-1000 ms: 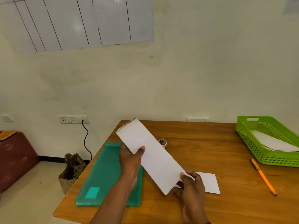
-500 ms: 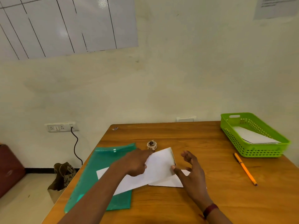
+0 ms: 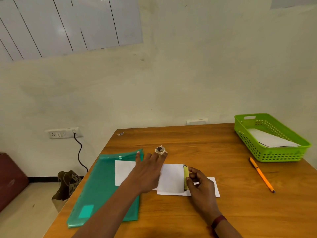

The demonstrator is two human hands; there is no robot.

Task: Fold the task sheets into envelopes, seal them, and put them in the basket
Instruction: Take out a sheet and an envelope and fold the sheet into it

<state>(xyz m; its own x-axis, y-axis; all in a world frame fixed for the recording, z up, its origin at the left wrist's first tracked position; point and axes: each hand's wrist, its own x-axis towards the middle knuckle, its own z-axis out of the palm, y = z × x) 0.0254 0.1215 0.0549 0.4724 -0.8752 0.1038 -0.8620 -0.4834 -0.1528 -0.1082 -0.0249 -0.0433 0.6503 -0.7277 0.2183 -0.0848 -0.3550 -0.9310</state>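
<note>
1. Since half a second ago the left hand (image 3: pixel 147 170) has slid forward off the middle of the envelope (image 3: pixel 171 177) toward the tape roll (image 3: pixel 160 150). The right hand (image 3: pixel 200 186), open then, has closed on the envelope's end flap.
2. Lying flat, the envelope has its left end on the right part of the green folder (image 3: pixel 103 189). The rest lies just right of the folder, over a loose white sheet (image 3: pixel 212 188).
3. Left fingers are straight and spread, with the tips at the tape roll, just beyond the folder's far right corner. I cannot tell whether the palm presses the envelope.
4. Right thumb and forefinger pinch the raised, yellowish flap; the other fingers curl loosely.
5. I judge the envelope light, thin and easily creased, and likely to slide on the slick folder. It is best pinned flat under a palm and held by the flap or an edge.
6. Well right of the folder, the basket (image 3: pixel 277 158) already holds paper, and a pen (image 3: pixel 261 174) lies between them.
7. No writing is readable: the folder's pale patch looks blank, and the wall sheets are too blurred.
</note>
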